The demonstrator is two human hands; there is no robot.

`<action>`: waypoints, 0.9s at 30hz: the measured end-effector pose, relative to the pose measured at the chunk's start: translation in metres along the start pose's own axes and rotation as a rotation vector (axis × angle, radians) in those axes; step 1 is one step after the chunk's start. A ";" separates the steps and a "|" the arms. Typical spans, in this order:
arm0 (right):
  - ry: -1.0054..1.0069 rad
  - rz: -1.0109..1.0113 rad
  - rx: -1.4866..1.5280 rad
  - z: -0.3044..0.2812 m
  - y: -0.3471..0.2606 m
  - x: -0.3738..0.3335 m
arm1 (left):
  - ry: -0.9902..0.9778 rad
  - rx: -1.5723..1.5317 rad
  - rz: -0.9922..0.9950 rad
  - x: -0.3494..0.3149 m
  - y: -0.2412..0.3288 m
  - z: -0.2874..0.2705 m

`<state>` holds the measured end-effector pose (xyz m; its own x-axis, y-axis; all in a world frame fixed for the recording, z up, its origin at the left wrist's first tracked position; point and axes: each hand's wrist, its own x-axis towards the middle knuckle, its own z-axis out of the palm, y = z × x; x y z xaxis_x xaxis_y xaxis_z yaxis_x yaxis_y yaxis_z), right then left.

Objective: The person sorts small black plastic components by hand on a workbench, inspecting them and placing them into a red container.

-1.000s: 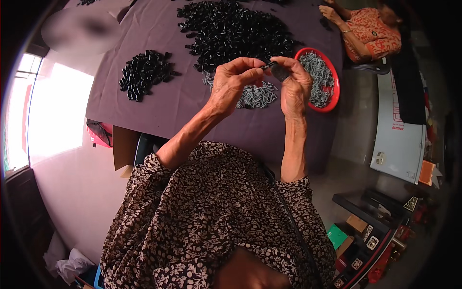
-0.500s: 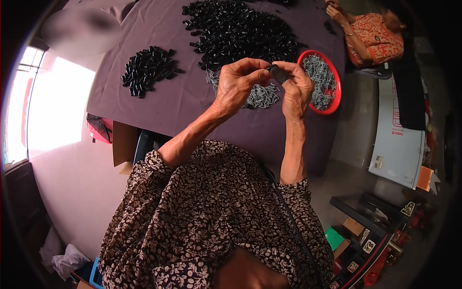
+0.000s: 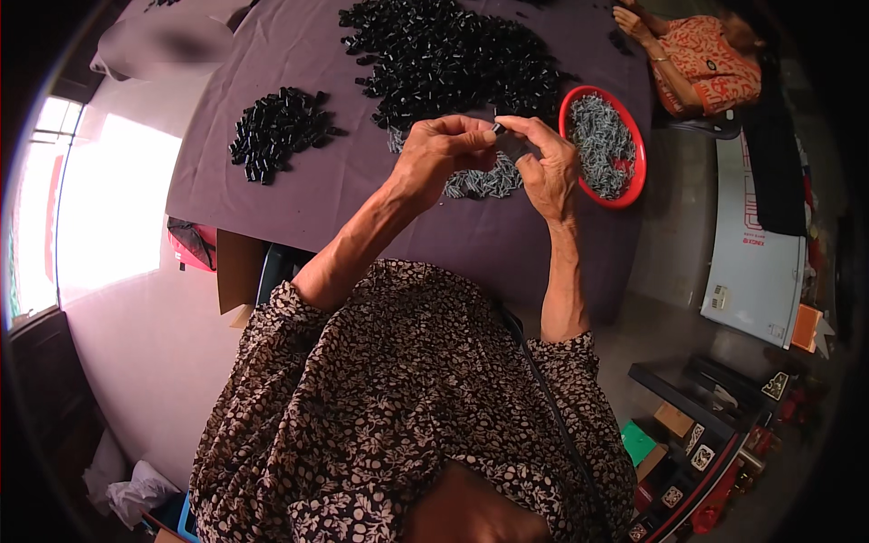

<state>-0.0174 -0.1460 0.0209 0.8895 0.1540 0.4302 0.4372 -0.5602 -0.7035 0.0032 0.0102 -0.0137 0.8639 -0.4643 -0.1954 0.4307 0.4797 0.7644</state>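
My left hand (image 3: 433,156) and my right hand (image 3: 550,172) meet in front of me above the table, fingertips nearly touching. Between them is a small black plastic piece (image 3: 499,128), pinched by the left thumb and fingers, with the right index finger against its other side. Something dark (image 3: 514,147) shows at my right thumb; its kind I cannot make out. Below the hands lies a loose pile of grey screw-like pins (image 3: 484,184), partly covered by my left hand. A large heap of similar black pieces (image 3: 453,63) spreads just beyond.
A red bowl (image 3: 642,154) of the same grey pins stands right of my right hand. A smaller heap of black pieces (image 3: 281,134) lies on the left of the brown tablecloth (image 3: 362,213). Another person (image 3: 701,68) in orange patterned clothing sits at the far right.
Both hands have come slightly lower, and the black piece now stands more upright between the fingertips. The right index finger has shifted toward the left hand.
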 end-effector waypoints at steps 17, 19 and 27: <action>-0.202 -0.291 -0.545 0.006 0.005 -0.006 | 0.078 0.002 -0.064 -0.001 -0.020 -0.005; -0.252 -0.275 -0.560 0.004 0.008 -0.011 | 0.051 -0.001 -0.065 0.001 -0.025 -0.005; -0.335 -0.292 -0.629 0.006 0.011 -0.014 | 0.030 0.067 -0.132 -0.001 -0.036 -0.011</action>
<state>-0.0237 -0.1492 0.0033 0.7860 0.5487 0.2847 0.5920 -0.8008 -0.0908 -0.0102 0.0015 -0.0478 0.8084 -0.4976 -0.3145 0.5238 0.3643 0.7700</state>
